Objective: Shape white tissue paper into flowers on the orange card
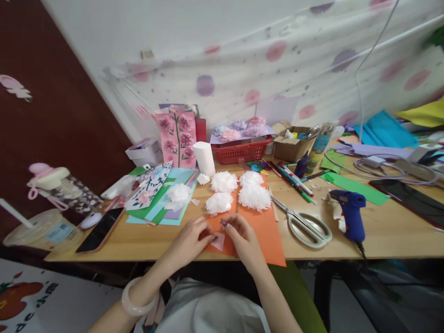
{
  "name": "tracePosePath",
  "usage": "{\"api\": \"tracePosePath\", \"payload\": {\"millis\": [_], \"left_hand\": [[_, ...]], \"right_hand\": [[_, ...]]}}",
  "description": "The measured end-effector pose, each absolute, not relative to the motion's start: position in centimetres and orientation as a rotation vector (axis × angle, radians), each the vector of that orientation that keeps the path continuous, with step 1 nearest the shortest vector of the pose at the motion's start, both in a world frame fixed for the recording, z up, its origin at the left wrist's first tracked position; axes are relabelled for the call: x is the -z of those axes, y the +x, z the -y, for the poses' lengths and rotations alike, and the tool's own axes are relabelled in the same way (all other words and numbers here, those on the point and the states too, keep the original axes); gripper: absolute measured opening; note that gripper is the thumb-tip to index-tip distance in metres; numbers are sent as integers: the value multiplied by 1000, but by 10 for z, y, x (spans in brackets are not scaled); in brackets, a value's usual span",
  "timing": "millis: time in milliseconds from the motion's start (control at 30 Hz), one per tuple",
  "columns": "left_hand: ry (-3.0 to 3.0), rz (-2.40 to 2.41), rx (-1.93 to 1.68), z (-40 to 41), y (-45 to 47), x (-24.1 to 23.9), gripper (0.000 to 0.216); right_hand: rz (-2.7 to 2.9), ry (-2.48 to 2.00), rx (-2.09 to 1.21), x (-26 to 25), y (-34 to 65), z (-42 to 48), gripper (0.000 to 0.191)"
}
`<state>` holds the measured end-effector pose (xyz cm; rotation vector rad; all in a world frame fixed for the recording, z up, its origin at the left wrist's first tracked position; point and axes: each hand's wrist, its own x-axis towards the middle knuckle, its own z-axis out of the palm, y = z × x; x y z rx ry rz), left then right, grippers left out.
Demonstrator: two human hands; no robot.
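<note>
My left hand (194, 237) is at the table's front edge, its thumb and fingers closed on a small, thin piece of white tissue paper (218, 242). Close on its right, my right hand (242, 235) has thumb and forefinger pinched together; whatever is between them is too small to make out. Both are over an orange sheet of paper (268, 240) with a fold down its middle. Fluffy white tissue-paper puffs sit on its upper part, two on the left half (219, 202) and two on the right half (255, 196).
Loose white tissue (178, 196) lies on coloured sheets at left, beside a phone (100, 230) and a lidded drink cup (43, 230). Scissors (305, 226) and a blue glue gun (352, 212) rest at right. Behind are a white roll (204, 158), a red basket (239, 152) and several pens (293, 179).
</note>
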<state>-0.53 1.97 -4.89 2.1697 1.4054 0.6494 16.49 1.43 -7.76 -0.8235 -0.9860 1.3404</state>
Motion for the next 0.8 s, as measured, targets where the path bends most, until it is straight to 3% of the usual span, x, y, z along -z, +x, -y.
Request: {"api": "tracePosePath", "payload": {"millis": [133,267,500,633,800], "left_hand": [[2109,-1396,-683,-39,-21,32,20],[2021,-1567,-1110,-77,-56,10,16],[2064,-1599,-1447,-118,-66,-5,8],[2192,-1419,-1262,-105,-20,11,14],[2387,-1163,-794,-107,20,36,51]], "right_hand": [[966,-840,-1295,78,164,-15,25],[835,-875,-1241,79,165,-16,25],[556,-777,-1251,80,162,-20,26],[601,-804,-1268,77,166,-21,31],[640,-805,-1320,73,172,-19,37]]}}
